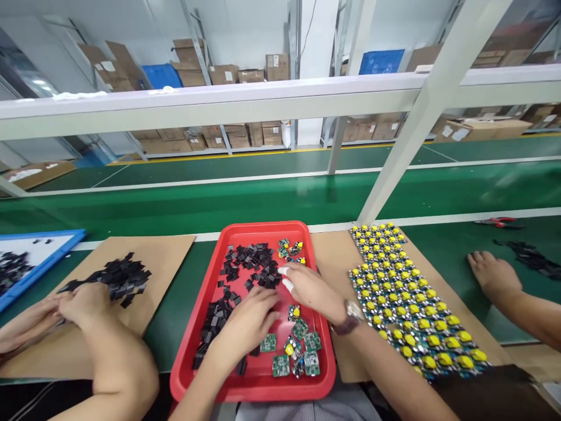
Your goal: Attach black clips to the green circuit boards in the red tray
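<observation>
A red tray (210,351) in front of me holds several small black pieces (249,260) at its far end and left side, and green circuit boards with yellow parts (302,345) at its near end. My left hand (245,321) rests over the middle of the tray, its fingers bent and close together, and what lies under them is hidden. My right hand (311,289), with a watch on the wrist and white caps on two fingertips, reaches to the edge of the black pile with its fingertips drawn together.
Rows of boards with yellow domes (403,298) lie on cardboard to the right. A person's hands (65,304) work by a black pile (116,278) on cardboard at the left. Another person's hand (491,272) lies flat at the right. A green conveyor (263,204) runs behind, with a blue tray (52,251) at the far left.
</observation>
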Tool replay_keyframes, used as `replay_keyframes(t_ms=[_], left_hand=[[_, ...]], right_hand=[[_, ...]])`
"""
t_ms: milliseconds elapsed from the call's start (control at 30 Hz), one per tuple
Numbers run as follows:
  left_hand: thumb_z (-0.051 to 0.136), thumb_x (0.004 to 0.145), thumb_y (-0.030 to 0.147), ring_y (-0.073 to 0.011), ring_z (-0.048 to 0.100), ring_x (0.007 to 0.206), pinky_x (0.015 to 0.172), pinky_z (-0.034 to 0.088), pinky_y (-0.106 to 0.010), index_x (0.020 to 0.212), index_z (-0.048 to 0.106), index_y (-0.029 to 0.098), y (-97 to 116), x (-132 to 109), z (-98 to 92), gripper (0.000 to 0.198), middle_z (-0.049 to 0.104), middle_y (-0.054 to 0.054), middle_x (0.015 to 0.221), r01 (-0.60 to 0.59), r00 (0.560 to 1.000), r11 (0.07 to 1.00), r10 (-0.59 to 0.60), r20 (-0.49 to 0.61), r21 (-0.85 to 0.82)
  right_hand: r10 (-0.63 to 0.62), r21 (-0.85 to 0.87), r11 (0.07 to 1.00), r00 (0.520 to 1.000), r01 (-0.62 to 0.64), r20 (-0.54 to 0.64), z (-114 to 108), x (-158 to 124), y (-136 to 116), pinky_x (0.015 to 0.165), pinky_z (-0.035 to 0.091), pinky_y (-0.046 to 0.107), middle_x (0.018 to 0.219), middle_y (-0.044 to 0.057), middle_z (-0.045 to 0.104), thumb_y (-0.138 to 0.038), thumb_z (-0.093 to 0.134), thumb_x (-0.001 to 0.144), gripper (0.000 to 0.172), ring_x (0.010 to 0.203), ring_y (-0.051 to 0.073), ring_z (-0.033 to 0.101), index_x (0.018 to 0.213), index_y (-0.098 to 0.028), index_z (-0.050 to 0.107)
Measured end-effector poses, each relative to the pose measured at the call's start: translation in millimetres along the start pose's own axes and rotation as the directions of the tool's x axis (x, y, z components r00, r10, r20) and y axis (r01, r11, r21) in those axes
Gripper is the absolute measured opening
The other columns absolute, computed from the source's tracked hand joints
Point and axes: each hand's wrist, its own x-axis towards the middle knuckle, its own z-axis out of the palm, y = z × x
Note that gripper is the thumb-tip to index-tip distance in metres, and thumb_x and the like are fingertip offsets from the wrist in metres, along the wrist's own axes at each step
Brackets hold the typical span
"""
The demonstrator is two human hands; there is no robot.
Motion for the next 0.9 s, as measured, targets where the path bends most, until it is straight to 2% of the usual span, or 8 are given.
replay_keyframes(t_ms=[133, 233, 300, 400, 533, 667, 800, 900], left_hand=[[0.063, 0.096, 0.032, -0.0370, 0.048, 0.143, 0.116, 0.042, -0.059, 0.140, 0.062, 0.023, -10, 20, 14.6, 0.045, 0.062, -0.011, 0.147, -0.039, 0.994, 0.997, 0.031, 0.105, 0.074], [0.065, 0.094, 0.047, -0.0447, 0.035, 0.150, 0.116, 0.038, -0.065, 0.147, 0.056, 0.018, -14, 19, 23.7, 0.060, 0.051, -0.015, 0.156, 0.041, 0.986, 0.989, -0.062, 0.153, 0.140], [0.064, 0.094, 0.049, -0.0464, 0.032, 0.150, 0.116, 0.038, -0.066, 0.147, 0.056, 0.015, -19, 11, 24.0, 0.063, 0.050, -0.016, 0.156, 0.090, 0.984, 0.982, -0.114, 0.139, 0.169], [0.061, 0.097, 0.047, -0.0459, 0.031, 0.151, 0.115, 0.040, -0.065, 0.144, 0.059, 0.016, -27, -9, 17.5, 0.057, 0.053, -0.014, 0.154, 0.111, 0.989, 0.978, -0.126, 0.076, 0.175], [0.049, 0.103, 0.047, -0.0418, 0.037, 0.149, 0.113, 0.044, -0.062, 0.144, 0.059, 0.022, -23, -32, 14.0, 0.050, 0.055, -0.008, 0.154, 0.093, 0.996, 0.983, -0.093, -0.005, 0.157], [0.051, 0.099, 0.057, -0.0401, 0.033, 0.152, 0.118, 0.038, -0.065, 0.145, 0.058, 0.026, -18, -36, 25.7, 0.055, 0.059, -0.006, 0.150, -0.010, 1.000, 0.992, 0.009, 0.013, 0.124], [0.054, 0.097, 0.060, -0.0466, 0.030, 0.151, 0.116, 0.033, -0.074, 0.143, 0.061, 0.025, -28, -41, 35.2, 0.058, 0.061, -0.008, 0.148, 0.067, 0.998, 0.985, -0.063, -0.030, 0.161], [0.054, 0.097, 0.059, -0.0445, 0.029, 0.152, 0.116, 0.033, -0.072, 0.144, 0.059, 0.029, -33, -48, 37.0, 0.056, 0.060, -0.006, 0.149, 0.024, 0.998, 0.990, -0.017, -0.053, 0.142]], right_hand=[[0.005, -0.052, 0.999, 0.997, -0.001, 0.077, 15, 45, 8, 0.107, 0.050, 0.041, 0.125, 0.018, 0.069, 0.009, 0.054, 0.078, 0.048, 0.124, 0.030, 0.063, 0.120, -0.011, 0.066], [-0.002, -0.084, 0.996, 0.994, 0.012, 0.113, 30, 57, 5, 0.105, 0.050, 0.042, 0.123, 0.021, 0.068, 0.011, 0.055, 0.073, 0.048, 0.123, 0.032, 0.062, 0.116, -0.008, 0.065], [-0.029, -0.085, 0.996, 0.990, 0.041, 0.136, 36, 61, 1, 0.104, 0.050, 0.040, 0.122, 0.019, 0.069, 0.010, 0.054, 0.074, 0.047, 0.121, 0.030, 0.063, 0.115, -0.009, 0.065], [-0.064, -0.071, 0.995, 0.987, 0.075, 0.150, 36, 69, 2, 0.104, 0.051, 0.035, 0.123, 0.014, 0.068, 0.008, 0.052, 0.078, 0.047, 0.122, 0.026, 0.063, 0.119, -0.013, 0.064], [-0.037, -0.088, 0.995, 0.992, 0.048, 0.118, 30, 89, 9, 0.110, 0.047, 0.042, 0.133, 0.022, 0.063, 0.010, 0.044, 0.082, 0.049, 0.131, 0.029, 0.057, 0.125, -0.008, 0.060], [-0.023, -0.101, 0.994, 0.985, 0.041, 0.170, 38, 102, 6, 0.114, 0.044, 0.050, 0.135, 0.028, 0.062, 0.012, 0.047, 0.079, 0.051, 0.135, 0.035, 0.055, 0.125, -0.002, 0.061], [-0.078, -0.058, 0.994, 0.973, 0.093, 0.218, 43, 102, 3, 0.116, 0.045, 0.038, 0.142, 0.020, 0.062, 0.009, 0.051, 0.080, 0.056, 0.138, 0.028, 0.056, 0.132, -0.009, 0.060], [-0.067, -0.049, 0.996, 0.981, 0.077, 0.184, 38, 96, 11, 0.120, 0.041, 0.043, 0.148, 0.020, 0.057, 0.007, 0.045, 0.084, 0.060, 0.143, 0.027, 0.051, 0.142, -0.009, 0.054]])
